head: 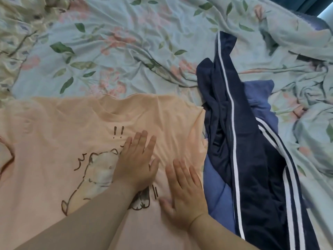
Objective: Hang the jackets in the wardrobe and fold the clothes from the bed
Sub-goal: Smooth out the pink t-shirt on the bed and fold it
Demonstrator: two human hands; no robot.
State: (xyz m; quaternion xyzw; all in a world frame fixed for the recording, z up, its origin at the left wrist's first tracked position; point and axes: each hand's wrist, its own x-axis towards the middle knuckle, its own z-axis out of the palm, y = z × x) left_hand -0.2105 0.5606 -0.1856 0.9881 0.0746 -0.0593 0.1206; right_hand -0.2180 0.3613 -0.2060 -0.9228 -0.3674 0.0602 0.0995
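Note:
A peach T-shirt [59, 127] with a brown cartoon animal print lies spread flat on the bed, filling the lower left. My left hand [137, 159] presses flat on it beside the print, fingers straight. My right hand [185, 193] lies flat on the shirt just to the right, near its right edge, fingers straight too. Next to the shirt on the right lie dark navy track trousers [252, 170] with white side stripes, crumpled over a blue garment [259, 98].
The bed is covered by a rumpled pale green sheet [126, 51] with a pink flower and green leaf pattern. A bunched fold of the same fabric [310, 91] rises at the right. A dark edge [317, 20] shows at the top right corner.

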